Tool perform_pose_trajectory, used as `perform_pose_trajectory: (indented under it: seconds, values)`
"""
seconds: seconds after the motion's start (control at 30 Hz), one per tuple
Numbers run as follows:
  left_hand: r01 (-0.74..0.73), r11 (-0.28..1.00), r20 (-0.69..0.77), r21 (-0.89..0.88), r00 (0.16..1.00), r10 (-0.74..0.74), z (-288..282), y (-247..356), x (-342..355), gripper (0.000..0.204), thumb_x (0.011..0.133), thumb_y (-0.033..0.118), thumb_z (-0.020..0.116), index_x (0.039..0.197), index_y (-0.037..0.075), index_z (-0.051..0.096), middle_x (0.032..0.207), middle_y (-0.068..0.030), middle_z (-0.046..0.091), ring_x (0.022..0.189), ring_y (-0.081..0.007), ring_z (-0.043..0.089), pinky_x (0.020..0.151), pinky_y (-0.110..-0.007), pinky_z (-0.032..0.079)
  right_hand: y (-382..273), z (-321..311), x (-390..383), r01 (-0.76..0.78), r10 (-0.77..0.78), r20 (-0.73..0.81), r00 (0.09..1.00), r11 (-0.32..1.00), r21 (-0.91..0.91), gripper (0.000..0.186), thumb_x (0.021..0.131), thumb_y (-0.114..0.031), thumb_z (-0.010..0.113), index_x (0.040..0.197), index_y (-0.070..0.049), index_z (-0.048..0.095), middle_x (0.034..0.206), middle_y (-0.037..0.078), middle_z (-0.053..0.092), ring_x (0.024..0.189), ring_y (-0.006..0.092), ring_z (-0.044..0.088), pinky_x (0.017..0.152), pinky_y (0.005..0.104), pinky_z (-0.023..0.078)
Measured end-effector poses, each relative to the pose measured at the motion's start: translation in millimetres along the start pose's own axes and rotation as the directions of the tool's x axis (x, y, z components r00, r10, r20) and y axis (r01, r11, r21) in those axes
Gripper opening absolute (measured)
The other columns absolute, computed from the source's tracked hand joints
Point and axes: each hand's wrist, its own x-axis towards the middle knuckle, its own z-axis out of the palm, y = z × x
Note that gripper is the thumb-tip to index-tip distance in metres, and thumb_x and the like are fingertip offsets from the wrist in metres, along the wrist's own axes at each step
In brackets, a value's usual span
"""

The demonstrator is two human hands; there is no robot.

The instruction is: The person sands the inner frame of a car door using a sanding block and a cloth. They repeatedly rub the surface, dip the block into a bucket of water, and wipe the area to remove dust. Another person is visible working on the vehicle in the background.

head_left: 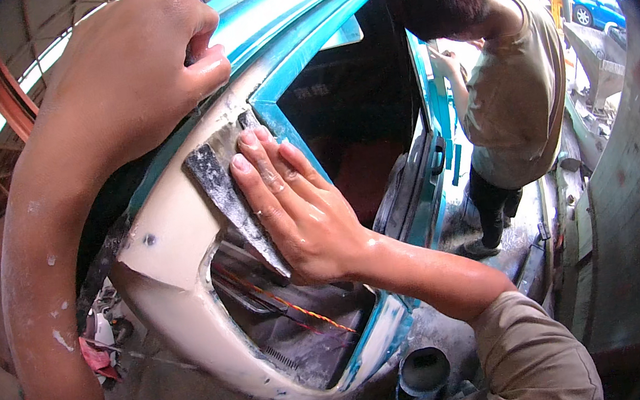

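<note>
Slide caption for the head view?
Right hand lies flat over a dark, white-smeared strip on a pale vehicle panel; curled left hand raised.

Vehicle body-repair workshop: vehicle shell (167, 227) in patchy cream and teal under right hand (301, 210); dusty dark block (228, 203) partly beneath that hand; roof framing (20, 33) behind left hand (132, 71); bucket (423, 392) below right forearm (441, 277); blue car (592, 9) outside, beyond right hand.

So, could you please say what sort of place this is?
Probably a vehicle body workshop: a vehicle shell in patchy cream and turquoise, and a dusty dark pad under the right hand.
</note>
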Motion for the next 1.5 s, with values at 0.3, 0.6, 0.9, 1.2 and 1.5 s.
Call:
perform_pose_trajectory:
  seconds: [0.3,0.6,0.9,1.2,1.5]
  values:
    - [-0.014,0.999,-0.009,0.033,1.000,0.014,0,-2,4,0.024,0.087,0.023,0.068,0.074,0.002,0.066,0.077,-0.0165,0.065,0.075,-0.0336,0.067,0.071,-0.045,0.052,-1,0,-11,0.015,-0.014,0.018,1.000,0.999,-0.043,0.065,0.097,-0.015,0.047,0.155,0.011,0.036,0.161,0.034,0.036,0.153,0.0427,0.036,0.126,0.0501,0.028]
    - [-0.002,1.000,-0.011,0.003,1.000,0.002,0,5,4,0.024,0.087,0.023,0.070,0.074,0.003,0.072,0.075,-0.0161,0.069,0.071,-0.0326,0.070,0.069,-0.042,0.057,2,0,-38,-0.012,0.012,0.091,0.996,1.000,0.005,0.070,0.095,-0.011,0.053,0.158,0.011,0.030,0.162,0.038,0.031,0.156,0.0462,0.027,0.128,0.0527,0.017]
    - [-0.010,1.000,-0.001,0.004,1.000,0.010,-5,5,6,0.025,0.087,0.023,0.070,0.072,0.003,0.070,0.074,-0.0167,0.068,0.070,-0.0332,0.069,0.068,-0.043,0.055,1,3,-49,-0.020,0.025,0.072,0.997,0.997,-0.073,0.063,0.098,-0.015,0.046,0.155,0.011,0.038,0.160,0.034,0.039,0.154,0.0431,0.035,0.126,0.0503,0.025]
    - [0.008,0.997,0.059,-0.080,0.998,-0.003,-7,8,9,0.028,0.085,0.020,0.068,0.074,-0.001,0.054,0.071,-0.0173,0.054,0.067,-0.0343,0.056,0.064,-0.045,0.044,4,2,-65,-0.029,0.040,0.126,0.991,0.995,-0.095,0.065,0.096,-0.014,0.047,0.156,0.010,0.036,0.163,0.032,0.036,0.155,0.0420,0.032,0.127,0.0505,0.025]
    - [-0.082,0.994,0.062,-0.068,0.994,0.086,-9,-2,7,0.027,0.086,0.019,0.069,0.075,-0.001,0.054,0.071,-0.0172,0.053,0.064,-0.0320,0.054,0.063,-0.043,0.042,1,8,-52,-0.007,0.011,0.059,0.998,0.998,-0.060,0.068,0.096,-0.017,0.049,0.157,0.010,0.035,0.161,0.033,0.038,0.154,0.0426,0.035,0.126,0.0508,0.027]
